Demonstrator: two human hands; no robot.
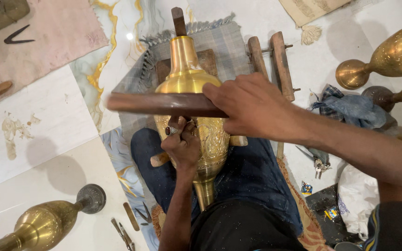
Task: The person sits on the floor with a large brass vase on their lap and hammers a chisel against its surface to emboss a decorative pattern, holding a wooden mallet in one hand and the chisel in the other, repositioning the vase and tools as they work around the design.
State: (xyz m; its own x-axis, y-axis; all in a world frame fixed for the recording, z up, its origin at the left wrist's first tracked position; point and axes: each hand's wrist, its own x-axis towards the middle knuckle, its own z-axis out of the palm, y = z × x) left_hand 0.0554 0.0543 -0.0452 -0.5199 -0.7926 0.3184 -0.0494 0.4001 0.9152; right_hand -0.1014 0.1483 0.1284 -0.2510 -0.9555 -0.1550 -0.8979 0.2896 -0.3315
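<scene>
Centrally, right hand (252, 107) grips wooden mallet (164, 104); left hand (182, 144) apparently pinches tool against brass vase (189, 83).

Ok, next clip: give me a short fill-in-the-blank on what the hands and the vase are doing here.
1. The right hand grips a dark ____ stick.
2. The left hand rests on the engraved ____ vase.
3. The vase lies across the person's ____.
4. A finger of the left hand wears a ____.

Missing: wooden; brass; lap; ring

Glossy brass vase (189, 79), matt wooden stick (164, 104)
</scene>
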